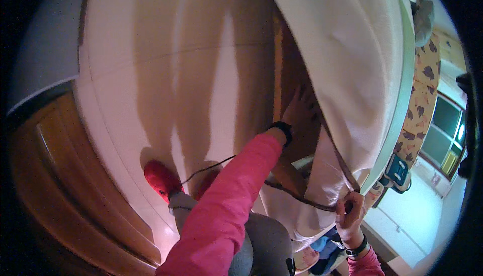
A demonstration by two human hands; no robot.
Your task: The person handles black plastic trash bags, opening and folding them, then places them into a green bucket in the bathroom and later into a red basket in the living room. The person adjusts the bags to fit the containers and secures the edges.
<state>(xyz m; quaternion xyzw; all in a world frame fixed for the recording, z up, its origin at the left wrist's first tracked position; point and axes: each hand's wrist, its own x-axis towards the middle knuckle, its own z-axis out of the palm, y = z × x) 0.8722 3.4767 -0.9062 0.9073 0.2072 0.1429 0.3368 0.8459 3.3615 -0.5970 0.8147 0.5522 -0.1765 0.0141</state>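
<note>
My right hand (pixel 351 213), with a dark band on the wrist, pinches the dark-trimmed edge of a pale satiny bed cover (pixel 343 61) and holds it raised. Beneath the lifted cover, my left hand (pixel 300 108) reaches across from the lower left in a pink sleeve, a black band on its wrist. Its fingers are spread against or close to a shadowed brown wooden panel (pixel 292 59); whether they touch it, I cannot tell. Under the cover near the left wrist there is also a lighter wooden piece (pixel 288 176), partly hidden by the cloth.
Red shoes (pixel 162 178) stand on the pale tiled floor (pixel 113 87), near a thin black cord (pixel 207 168). A brown wooden door or furniture panel (pixel 83 193) curves at lower left. Beyond the bed are a leaf-patterned surface (pixel 420 98), a dark teal case (pixel 396 168) and folded clothes (pixel 326 247).
</note>
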